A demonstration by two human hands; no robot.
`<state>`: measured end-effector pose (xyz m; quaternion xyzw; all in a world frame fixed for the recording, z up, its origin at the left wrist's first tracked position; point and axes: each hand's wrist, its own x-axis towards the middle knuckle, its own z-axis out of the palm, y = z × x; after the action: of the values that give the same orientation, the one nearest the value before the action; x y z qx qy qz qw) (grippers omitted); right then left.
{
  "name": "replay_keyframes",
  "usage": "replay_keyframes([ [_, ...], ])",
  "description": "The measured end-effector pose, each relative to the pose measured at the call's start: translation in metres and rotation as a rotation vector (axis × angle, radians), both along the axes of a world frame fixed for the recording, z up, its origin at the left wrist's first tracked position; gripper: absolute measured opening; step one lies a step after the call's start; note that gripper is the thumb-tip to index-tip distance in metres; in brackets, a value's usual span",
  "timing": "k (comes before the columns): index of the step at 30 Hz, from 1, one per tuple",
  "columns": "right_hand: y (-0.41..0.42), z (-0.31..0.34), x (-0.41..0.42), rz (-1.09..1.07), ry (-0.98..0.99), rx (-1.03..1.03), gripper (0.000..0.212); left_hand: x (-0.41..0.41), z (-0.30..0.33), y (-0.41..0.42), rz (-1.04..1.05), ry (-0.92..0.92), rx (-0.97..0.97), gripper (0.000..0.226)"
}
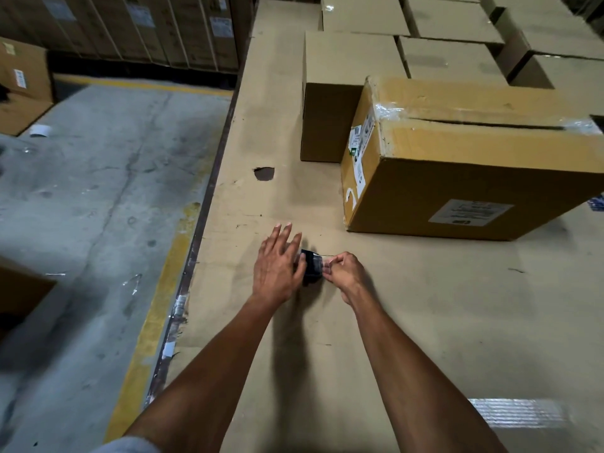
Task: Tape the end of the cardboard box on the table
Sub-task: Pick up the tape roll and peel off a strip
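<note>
A large brown cardboard box (457, 178) with white labels lies on the cardboard-covered table (425, 305) at the right. Its top seam gapes open between two patches of clear tape. Nearer to me a dark roll of clear tape (310, 268) stands on the table. My left hand (277, 266) rests on the roll's left side with the fingers spread. My right hand (344, 273) pinches the loose end of the tape at the roll's right side. Both hands are well short of the box.
Plain cardboard boxes (346, 93) stand in rows behind the large box. The table's left edge (196, 243) drops to a concrete floor (98, 191) with a yellow line. Cartons are stacked along the far wall (147, 27). A hole (264, 173) shows in the table's covering.
</note>
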<state>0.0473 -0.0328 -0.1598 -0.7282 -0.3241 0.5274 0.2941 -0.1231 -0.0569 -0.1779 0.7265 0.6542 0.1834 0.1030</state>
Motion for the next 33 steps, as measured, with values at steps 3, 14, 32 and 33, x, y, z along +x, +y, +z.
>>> replay_keyframes([
  [3, 0.000, 0.004, -0.001, 0.003, 0.019, -0.007, 0.025, -0.002, -0.004, 0.001, 0.002, -0.003, 0.018, 0.062],
  [14, 0.001, 0.001, 0.000, -0.094, 0.144, -0.053, 0.028, -0.029, -0.001, 0.004, 0.002, -0.369, -0.083, 0.065],
  [32, 0.039, 0.000, -0.004, -0.023, 0.306, -0.024, 0.012, -0.053, 0.005, 0.034, -0.268, 0.237, 0.070, 0.081],
  [33, 0.046, -0.002, -0.008, -0.033, 0.312, -0.013, 0.015, -0.055, 0.007, 0.042, -0.253, 0.260, 0.085, 0.078],
])
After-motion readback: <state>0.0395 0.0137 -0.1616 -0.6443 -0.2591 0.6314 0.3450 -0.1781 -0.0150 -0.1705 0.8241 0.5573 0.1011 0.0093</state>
